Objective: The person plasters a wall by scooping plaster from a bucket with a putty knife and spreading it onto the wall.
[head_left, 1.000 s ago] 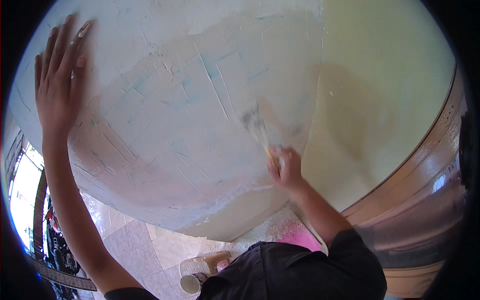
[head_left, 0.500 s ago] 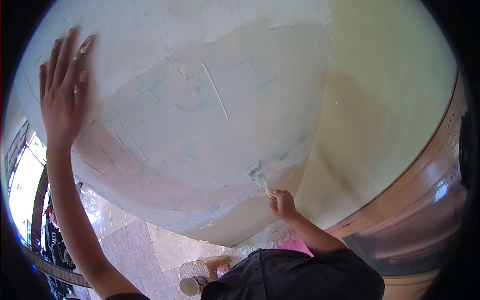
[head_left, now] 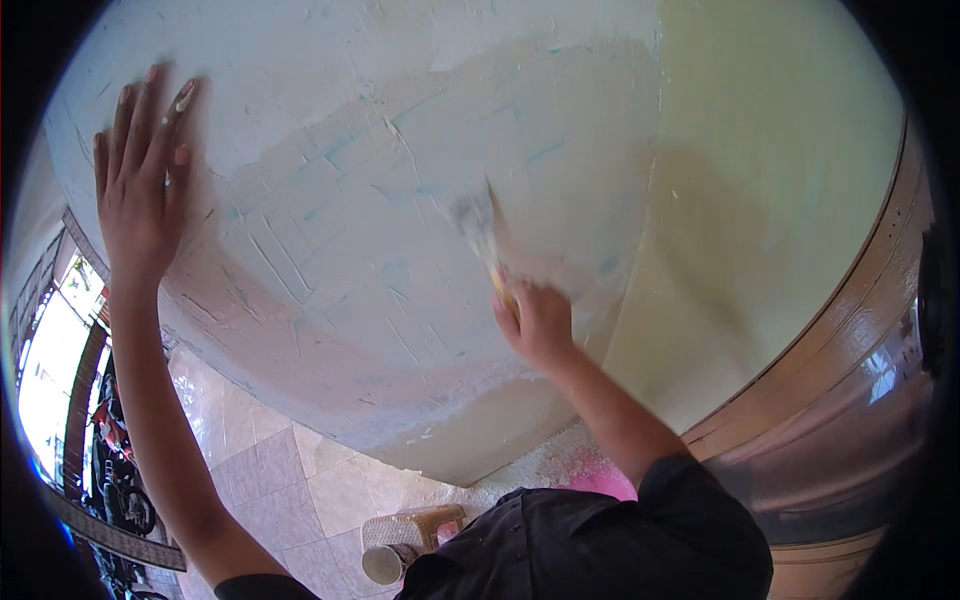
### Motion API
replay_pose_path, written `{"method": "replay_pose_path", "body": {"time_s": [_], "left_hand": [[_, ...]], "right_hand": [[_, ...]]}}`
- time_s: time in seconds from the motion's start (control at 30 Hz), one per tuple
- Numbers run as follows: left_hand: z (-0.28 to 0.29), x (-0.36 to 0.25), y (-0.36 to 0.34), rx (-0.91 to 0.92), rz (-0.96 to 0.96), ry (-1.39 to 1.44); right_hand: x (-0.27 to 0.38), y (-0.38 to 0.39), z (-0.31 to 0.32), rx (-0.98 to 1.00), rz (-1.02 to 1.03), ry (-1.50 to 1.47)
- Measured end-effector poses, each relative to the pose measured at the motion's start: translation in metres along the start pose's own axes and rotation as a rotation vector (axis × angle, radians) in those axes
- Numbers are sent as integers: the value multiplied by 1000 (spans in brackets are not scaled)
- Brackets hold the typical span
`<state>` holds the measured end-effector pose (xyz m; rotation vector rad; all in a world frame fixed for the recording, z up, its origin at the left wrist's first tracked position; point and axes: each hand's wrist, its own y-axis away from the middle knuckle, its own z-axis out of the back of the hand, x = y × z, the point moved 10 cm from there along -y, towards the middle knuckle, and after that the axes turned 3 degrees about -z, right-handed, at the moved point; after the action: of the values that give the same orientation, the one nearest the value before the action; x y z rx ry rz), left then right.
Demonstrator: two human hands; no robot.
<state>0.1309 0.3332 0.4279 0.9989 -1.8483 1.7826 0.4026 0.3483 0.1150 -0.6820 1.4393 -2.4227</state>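
Note:
Before me is a wall with whitish and beige filler smeared over it, marked by ridges and bluish streaks. My left hand lies flat against its left part, fingers spread, with white specks on the fingers. My right hand is closed round the yellowish handle of a putty knife. The knife's blade, smeared with filler and blurred by motion, is at the middle of the coated patch. Whether it touches the surface I cannot tell.
To the right is a yellowish wall section, bordered by a brown wooden frame. Below, a woven-pattern stool and a bucket stand on the tiled floor. Motorcycles are at the far left.
My right hand has moved up and slightly left with the putty knife, from the lower edge of the patch to its middle. The left hand stays flat on the wall.

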Motion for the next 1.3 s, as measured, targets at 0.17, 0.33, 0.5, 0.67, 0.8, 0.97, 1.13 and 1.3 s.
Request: {"method": "replay_pose_path", "body": {"time_s": [0.17,0.33,0.5,0.67,0.8,0.97,1.13,1.3], "left_hand": [[-8,-2,10,113,3,0],[-9,8,19,100,-9,-22],[-4,5,19,15,9,-5],[1,6,23,70,37,1],[4,6,24,64,24,49],[3,7,26,69,31,28],[-7,10,28,94,18,-58],[-3,8,26,84,31,-30]], "right_hand": [[-38,142,-32,70,-30,-150],[23,-5,31,-138,137,-115],[71,-96,54,-126,79,-129],[24,62,-32,78,-53,9],[-4,215,-55,307,-248,-103],[-6,137,-13,-20,-116,-46],[-33,71,-8,-24,-305,-29],[-46,233,-59,302,-478,14]]}}
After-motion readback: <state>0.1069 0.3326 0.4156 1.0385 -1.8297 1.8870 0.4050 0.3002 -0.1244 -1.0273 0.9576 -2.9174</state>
